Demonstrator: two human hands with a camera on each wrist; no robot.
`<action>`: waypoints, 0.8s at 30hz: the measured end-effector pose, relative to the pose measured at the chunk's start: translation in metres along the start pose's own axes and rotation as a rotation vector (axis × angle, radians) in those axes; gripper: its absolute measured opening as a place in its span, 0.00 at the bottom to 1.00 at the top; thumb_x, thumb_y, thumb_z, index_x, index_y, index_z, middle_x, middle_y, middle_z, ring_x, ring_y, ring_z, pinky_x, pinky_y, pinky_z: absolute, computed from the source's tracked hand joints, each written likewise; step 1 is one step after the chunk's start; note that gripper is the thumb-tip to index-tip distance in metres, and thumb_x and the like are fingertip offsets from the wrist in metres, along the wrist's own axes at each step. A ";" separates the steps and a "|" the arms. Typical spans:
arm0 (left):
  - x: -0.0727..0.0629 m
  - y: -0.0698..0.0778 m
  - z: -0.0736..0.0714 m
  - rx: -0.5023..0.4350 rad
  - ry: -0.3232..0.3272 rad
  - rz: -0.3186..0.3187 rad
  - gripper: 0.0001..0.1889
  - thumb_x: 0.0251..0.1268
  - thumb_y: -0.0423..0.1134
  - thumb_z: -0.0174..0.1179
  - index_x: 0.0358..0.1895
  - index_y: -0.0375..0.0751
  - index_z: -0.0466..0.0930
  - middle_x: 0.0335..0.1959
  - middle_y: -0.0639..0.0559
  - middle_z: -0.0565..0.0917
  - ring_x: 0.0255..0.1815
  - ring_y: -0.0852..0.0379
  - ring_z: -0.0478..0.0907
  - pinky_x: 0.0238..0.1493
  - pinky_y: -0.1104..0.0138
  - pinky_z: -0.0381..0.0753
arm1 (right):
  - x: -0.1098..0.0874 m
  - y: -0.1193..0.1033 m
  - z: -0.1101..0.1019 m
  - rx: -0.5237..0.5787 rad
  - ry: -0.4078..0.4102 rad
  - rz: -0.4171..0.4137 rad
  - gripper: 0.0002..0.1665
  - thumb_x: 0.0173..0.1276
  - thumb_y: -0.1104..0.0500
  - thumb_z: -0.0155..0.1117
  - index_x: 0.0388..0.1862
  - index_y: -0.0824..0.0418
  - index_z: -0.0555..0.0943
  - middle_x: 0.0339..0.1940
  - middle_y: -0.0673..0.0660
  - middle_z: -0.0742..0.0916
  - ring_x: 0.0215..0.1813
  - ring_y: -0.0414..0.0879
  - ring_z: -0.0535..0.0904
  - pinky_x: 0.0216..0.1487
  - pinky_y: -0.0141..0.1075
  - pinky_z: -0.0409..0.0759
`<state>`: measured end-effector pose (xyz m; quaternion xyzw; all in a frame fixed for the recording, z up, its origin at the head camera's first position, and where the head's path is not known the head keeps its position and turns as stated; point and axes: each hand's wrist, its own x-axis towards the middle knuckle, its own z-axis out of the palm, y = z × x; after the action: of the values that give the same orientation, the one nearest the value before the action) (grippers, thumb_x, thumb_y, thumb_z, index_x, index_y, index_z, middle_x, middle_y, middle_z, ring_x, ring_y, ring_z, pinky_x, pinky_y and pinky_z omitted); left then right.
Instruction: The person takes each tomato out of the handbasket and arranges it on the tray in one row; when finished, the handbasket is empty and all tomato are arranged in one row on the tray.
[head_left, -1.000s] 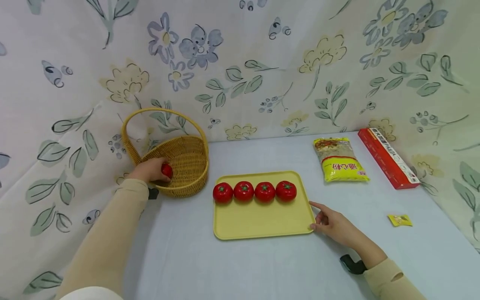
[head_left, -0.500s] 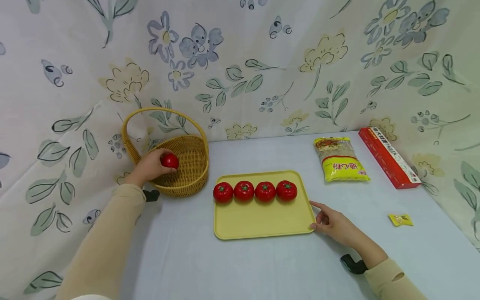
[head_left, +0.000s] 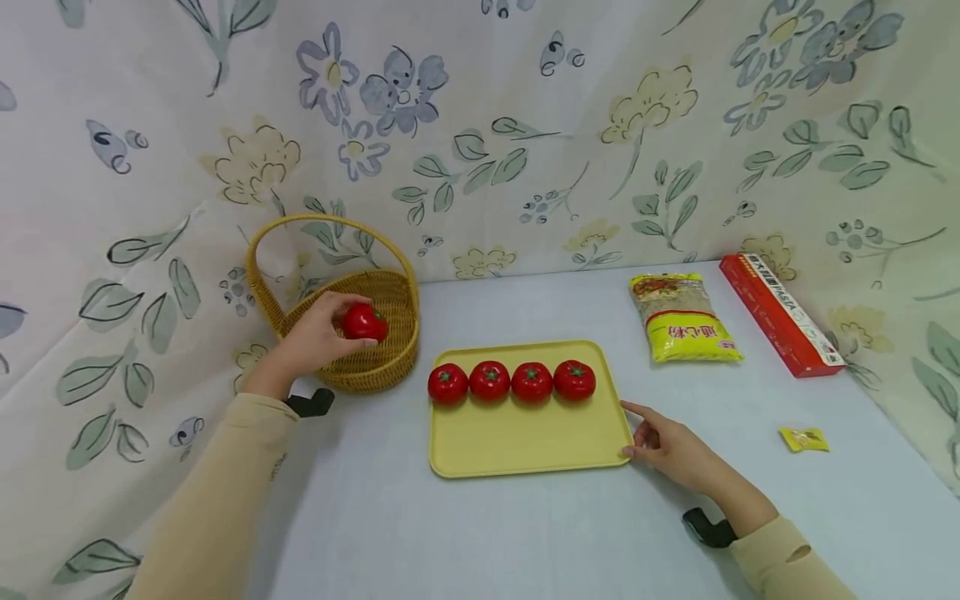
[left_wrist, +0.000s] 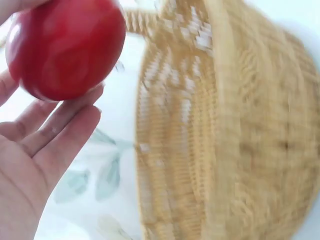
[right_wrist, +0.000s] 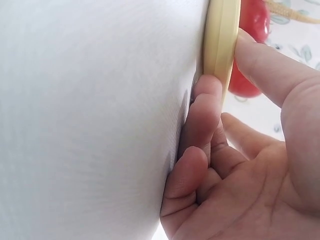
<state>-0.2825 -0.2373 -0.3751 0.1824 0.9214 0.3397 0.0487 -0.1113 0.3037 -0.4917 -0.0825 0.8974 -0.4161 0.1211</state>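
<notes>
A red tomato with a green stem is pinched between the thumb and fingers of my left hand, over the mouth of the wicker basket. The left wrist view shows this tomato beside the basket, apart from its rim. Several more tomatoes stand in a row along the far side of the yellow tray. My right hand holds the tray's right edge near its front corner. In the right wrist view, the thumb lies on the tray's rim, with curled fingers against its side.
On the right of the white table lie a yellow noodle bag, a long red pasta box and a small yellow packet. A flower-printed cloth hangs behind the table and at both sides.
My left hand has lifted the tomato from inside the basket and carried it up and to the right. The right hand and the tray have stayed in place.
</notes>
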 end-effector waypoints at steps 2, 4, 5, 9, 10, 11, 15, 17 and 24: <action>-0.004 0.012 0.007 -0.021 -0.003 0.021 0.37 0.63 0.41 0.77 0.71 0.39 0.69 0.67 0.36 0.69 0.64 0.35 0.71 0.63 0.42 0.79 | -0.001 0.000 0.000 0.007 -0.002 -0.004 0.45 0.69 0.55 0.76 0.78 0.69 0.66 0.36 0.52 0.77 0.36 0.44 0.72 0.32 0.31 0.71; -0.007 0.025 0.016 -0.046 -0.006 0.047 0.36 0.62 0.39 0.78 0.70 0.40 0.69 0.67 0.37 0.70 0.64 0.35 0.72 0.63 0.43 0.79 | -0.001 0.000 0.000 0.017 -0.005 -0.005 0.46 0.69 0.55 0.77 0.78 0.69 0.66 0.36 0.52 0.77 0.36 0.44 0.72 0.32 0.31 0.71; -0.007 0.032 0.022 -0.060 -0.009 0.070 0.36 0.61 0.37 0.78 0.70 0.40 0.68 0.66 0.38 0.70 0.63 0.36 0.73 0.62 0.43 0.80 | -0.001 0.000 0.000 0.019 -0.005 -0.003 0.46 0.69 0.55 0.77 0.78 0.69 0.66 0.35 0.52 0.77 0.36 0.44 0.72 0.32 0.31 0.71; -0.007 0.065 0.046 -0.131 -0.046 0.180 0.37 0.58 0.33 0.79 0.68 0.38 0.68 0.64 0.39 0.72 0.62 0.37 0.76 0.61 0.45 0.81 | -0.002 -0.001 -0.002 0.013 0.001 -0.004 0.46 0.68 0.55 0.77 0.78 0.69 0.66 0.35 0.52 0.77 0.36 0.45 0.72 0.32 0.31 0.71; -0.006 0.074 0.052 -0.148 -0.062 0.206 0.36 0.58 0.33 0.79 0.67 0.38 0.67 0.64 0.39 0.73 0.62 0.38 0.77 0.62 0.46 0.81 | -0.002 -0.001 -0.003 0.010 0.002 -0.005 0.46 0.68 0.55 0.77 0.78 0.69 0.66 0.35 0.52 0.77 0.36 0.45 0.72 0.32 0.31 0.71; -0.005 0.084 0.059 -0.162 -0.083 0.222 0.36 0.58 0.34 0.79 0.66 0.38 0.67 0.63 0.39 0.74 0.61 0.39 0.77 0.63 0.46 0.80 | -0.001 -0.001 -0.004 0.007 0.002 -0.006 0.46 0.68 0.55 0.77 0.78 0.69 0.66 0.35 0.52 0.77 0.36 0.45 0.72 0.32 0.31 0.71; 0.001 0.120 0.086 -0.185 -0.179 0.249 0.35 0.59 0.37 0.79 0.65 0.41 0.66 0.59 0.44 0.78 0.60 0.43 0.79 0.62 0.50 0.82 | 0.000 -0.001 -0.005 0.001 0.000 -0.007 0.46 0.68 0.54 0.77 0.78 0.68 0.66 0.35 0.52 0.77 0.37 0.46 0.73 0.33 0.31 0.71; 0.006 0.135 0.100 -0.177 -0.219 0.260 0.35 0.60 0.39 0.79 0.64 0.42 0.66 0.57 0.46 0.80 0.59 0.46 0.80 0.60 0.54 0.83 | 0.001 0.000 -0.006 0.001 -0.003 -0.008 0.46 0.68 0.54 0.77 0.78 0.68 0.66 0.35 0.52 0.78 0.38 0.46 0.73 0.33 0.31 0.72; 0.028 0.172 0.152 -0.138 -0.275 0.313 0.33 0.61 0.46 0.78 0.64 0.44 0.70 0.59 0.51 0.79 0.62 0.53 0.75 0.62 0.59 0.81 | -0.001 0.005 -0.004 0.000 -0.006 -0.002 0.46 0.69 0.55 0.77 0.78 0.69 0.66 0.35 0.51 0.77 0.37 0.46 0.73 0.33 0.31 0.71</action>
<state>-0.2238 -0.0135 -0.3793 0.3643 0.8411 0.3771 0.1328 -0.1116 0.3100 -0.4923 -0.0846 0.8969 -0.4160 0.1235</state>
